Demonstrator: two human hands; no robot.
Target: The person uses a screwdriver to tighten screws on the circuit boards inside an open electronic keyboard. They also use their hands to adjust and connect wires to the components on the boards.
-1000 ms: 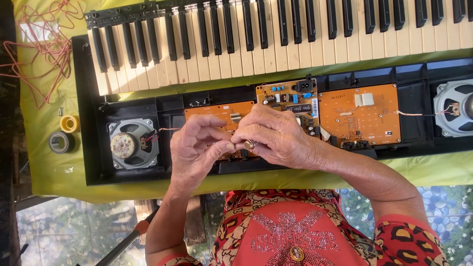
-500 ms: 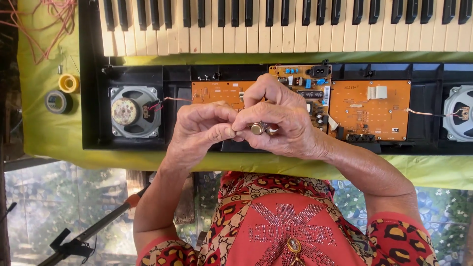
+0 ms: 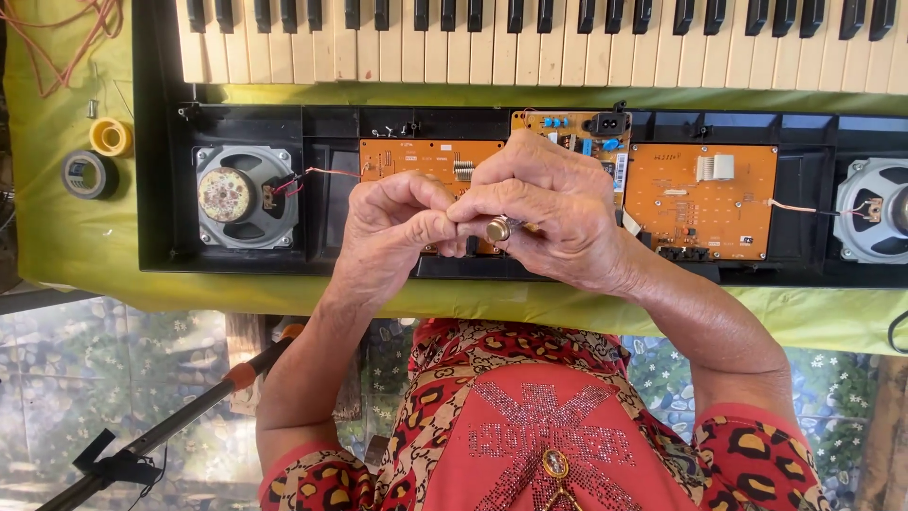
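Both hands met on one small brass part above the opened keyboard.
Our left hand [image 3: 392,232] and right hand [image 3: 553,213] pinched the brass part [image 3: 497,228] in a closed grip. Beneath it, the black case [image 3: 156,189] lay open, holding orange circuit boards [image 3: 700,203] and a speaker [image 3: 246,196]; nothing reassembled.

Bright even daylight, sharp focus

Orange circuit boards [image 3: 700,199]; yellow-green cloth [image 3: 76,237]; black-and-cream keys [image 3: 530,38]; yellow tape roll [image 3: 111,137].
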